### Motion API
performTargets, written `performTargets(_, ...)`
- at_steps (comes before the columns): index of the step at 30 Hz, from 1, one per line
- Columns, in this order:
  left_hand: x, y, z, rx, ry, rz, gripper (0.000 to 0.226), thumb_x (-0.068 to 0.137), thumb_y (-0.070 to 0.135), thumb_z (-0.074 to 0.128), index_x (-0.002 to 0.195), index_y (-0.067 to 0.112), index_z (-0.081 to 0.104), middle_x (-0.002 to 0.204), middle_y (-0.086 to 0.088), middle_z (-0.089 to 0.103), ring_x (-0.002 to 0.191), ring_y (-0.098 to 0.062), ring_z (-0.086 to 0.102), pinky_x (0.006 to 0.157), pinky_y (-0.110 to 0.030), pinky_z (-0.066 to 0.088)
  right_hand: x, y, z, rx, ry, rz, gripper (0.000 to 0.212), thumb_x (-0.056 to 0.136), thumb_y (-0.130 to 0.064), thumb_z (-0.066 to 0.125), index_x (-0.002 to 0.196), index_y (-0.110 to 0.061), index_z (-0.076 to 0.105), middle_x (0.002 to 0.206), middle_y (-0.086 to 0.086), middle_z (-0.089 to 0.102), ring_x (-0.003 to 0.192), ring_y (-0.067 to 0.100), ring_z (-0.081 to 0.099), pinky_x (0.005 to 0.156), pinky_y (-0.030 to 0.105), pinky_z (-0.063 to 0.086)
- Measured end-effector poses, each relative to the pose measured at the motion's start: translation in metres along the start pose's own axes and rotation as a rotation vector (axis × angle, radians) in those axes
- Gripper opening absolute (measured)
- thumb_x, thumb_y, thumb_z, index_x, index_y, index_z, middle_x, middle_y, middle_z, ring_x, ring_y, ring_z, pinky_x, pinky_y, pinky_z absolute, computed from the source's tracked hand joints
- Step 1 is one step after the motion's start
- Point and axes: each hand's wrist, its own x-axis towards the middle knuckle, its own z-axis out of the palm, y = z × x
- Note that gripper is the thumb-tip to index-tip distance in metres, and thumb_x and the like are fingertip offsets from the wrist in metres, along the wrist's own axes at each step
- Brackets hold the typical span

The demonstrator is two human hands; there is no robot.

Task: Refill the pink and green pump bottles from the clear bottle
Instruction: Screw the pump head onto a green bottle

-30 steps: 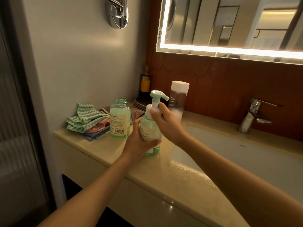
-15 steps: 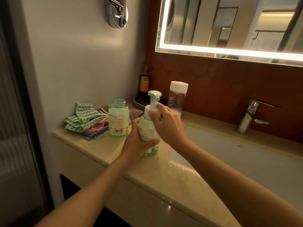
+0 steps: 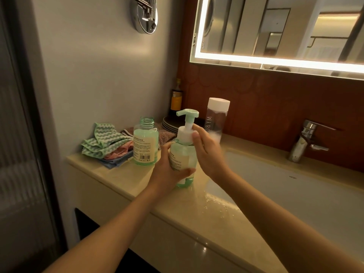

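Note:
A green pump bottle [image 3: 183,154] stands on the beige counter [image 3: 126,178] near the basin's left end. My left hand [image 3: 169,172] grips its body. My right hand [image 3: 206,152] pinches the white collar under the green pump head [image 3: 187,114], whose spout points left. To the left stands a second green bottle [image 3: 145,143] with no cap, its threaded neck bare. Behind my right hand a tall clear bottle [image 3: 216,117] with a white cap stands upright. No pink bottle is in view.
Folded cloths [image 3: 106,144] lie at the counter's left end. Dark plates [image 3: 169,123] and a brown bottle [image 3: 176,99] sit in the back corner. The white basin [image 3: 295,194] and chrome tap [image 3: 303,140] are on the right. Water drops lie on the counter [image 3: 216,203].
The pump head has turned: its spout pointed right a second ago, toward me half a second ago, and points left now. My right hand twisted round the collar; my left hand held still.

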Motion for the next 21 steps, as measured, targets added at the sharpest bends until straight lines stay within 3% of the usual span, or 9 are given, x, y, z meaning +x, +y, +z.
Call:
performTargets(3, 0.000, 0.001, 0.000, -0.003, -0.008, -0.012, 0.084, 0.068, 0.021, 0.080, 0.131, 0.032, 0.025, 0.123, 0.009, 0.048, 0.109, -0.009, 0.049, 0.088, -0.023, 0.044, 0.004, -0.005, -0.005, -0.118, 0.165, -0.024, 0.025, 0.092, -0.032, 0.051, 0.109, -0.014, 0.058, 0.106, 0.002, 0.062, 0.091, 0.008, 0.052, 0.083, 0.031, 0.050)
performTargets(5, -0.001, 0.002, -0.001, -0.011, -0.008, -0.025, 0.086, 0.068, 0.021, 0.080, 0.133, 0.031, 0.025, 0.123, 0.009, 0.049, 0.110, -0.010, 0.049, 0.091, -0.027, 0.046, 0.011, -0.011, -0.005, -0.091, 0.156, 0.041, 0.027, 0.085, -0.038, 0.061, 0.097, -0.017, 0.050, 0.098, -0.002, 0.056, 0.087, 0.011, 0.052, 0.077, 0.026, 0.049)
performTargets(8, -0.001, 0.001, -0.001, -0.013, -0.008, -0.028, 0.085, 0.067, 0.021, 0.080, 0.133, 0.031, 0.026, 0.120, 0.011, 0.050, 0.108, -0.008, 0.049, 0.086, -0.022, 0.045, 0.017, -0.018, -0.003, 0.040, -0.024, 0.164, 0.033, 0.089, -0.037, 0.056, 0.110, -0.017, 0.042, 0.111, 0.002, 0.051, 0.100, 0.016, 0.052, 0.085, 0.030, 0.048)
performTargets(10, -0.001, 0.001, 0.000, -0.017, -0.002, -0.020, 0.084, 0.067, 0.021, 0.080, 0.131, 0.032, 0.027, 0.119, 0.010, 0.050, 0.108, -0.009, 0.050, 0.084, -0.020, 0.046, 0.014, -0.020, 0.003, 0.137, -0.129, 0.177, 0.024, 0.095, -0.033, 0.046, 0.112, -0.018, 0.040, 0.113, 0.004, 0.052, 0.104, 0.018, 0.053, 0.090, 0.036, 0.048)
performTargets(14, -0.001, 0.000, 0.000, -0.018, 0.004, -0.008, 0.085, 0.065, 0.023, 0.081, 0.131, 0.031, 0.028, 0.120, 0.008, 0.052, 0.110, -0.011, 0.052, 0.091, -0.032, 0.049, 0.008, -0.016, 0.001, -0.020, -0.038, 0.059, 0.033, 0.098, -0.036, 0.036, 0.113, -0.011, 0.052, 0.105, 0.004, 0.059, 0.097, 0.018, 0.057, 0.088, 0.044, 0.050)
performTargets(18, -0.001, 0.001, -0.001, -0.019, -0.008, -0.016, 0.085, 0.067, 0.023, 0.080, 0.133, 0.032, 0.026, 0.120, 0.010, 0.050, 0.110, -0.011, 0.050, 0.091, -0.029, 0.048, 0.001, -0.009, -0.007, -0.270, 0.117, -0.053, 0.036, 0.095, -0.036, 0.043, 0.116, -0.010, 0.055, 0.112, 0.006, 0.066, 0.098, 0.019, 0.060, 0.090, 0.040, 0.049)
performTargets(21, -0.001, 0.002, 0.000, -0.017, -0.012, -0.023, 0.086, 0.068, 0.023, 0.079, 0.134, 0.031, 0.025, 0.121, 0.010, 0.049, 0.110, -0.010, 0.049, 0.089, -0.026, 0.046, 0.008, -0.012, -0.007, -0.220, 0.117, 0.018, 0.041, 0.088, -0.044, 0.053, 0.112, -0.011, 0.048, 0.109, 0.001, 0.062, 0.091, 0.015, 0.059, 0.078, 0.031, 0.051)
